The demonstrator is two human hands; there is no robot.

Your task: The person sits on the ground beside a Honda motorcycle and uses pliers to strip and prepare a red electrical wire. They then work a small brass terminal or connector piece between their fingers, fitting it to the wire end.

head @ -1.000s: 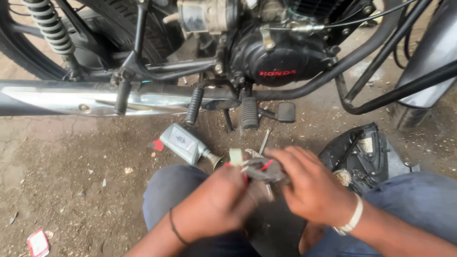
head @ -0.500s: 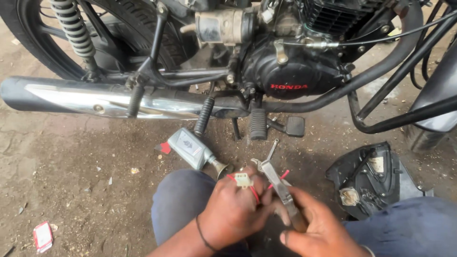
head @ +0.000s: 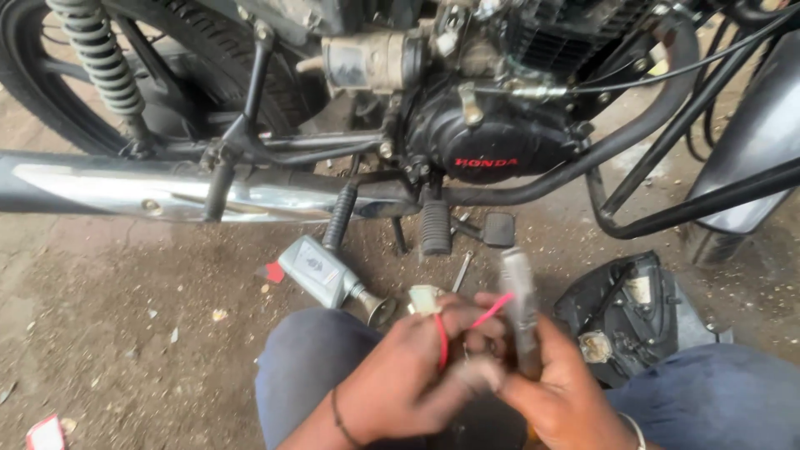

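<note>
Glossy chrome metal exhaust pipe (head: 167,190), ribbed black rubber footpeg (head: 434,227), red plastic-coated wire (head: 441,340), rough gritty dirt ground (head: 125,333).

red wires (head: 467,327), white connector (head: 424,299), black engine cover (head: 500,150), silver exhaust pipe (head: 167,187), grey bottle (head: 315,268), blue trousers (head: 308,367)

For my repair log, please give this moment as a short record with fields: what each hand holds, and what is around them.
Setting: dirt ground beside a motorcycle, seen from above
Left hand: grips a red wire with a pale connector at its end
Right hand: holds a grey tool, blurred, kind unclear
Behind the hands: black engine, chrome exhaust pipe, footpeg
On the ground: grey horn-like part to the left, black plastic housing to the right
Far left corner: small red and white wrapper
</note>
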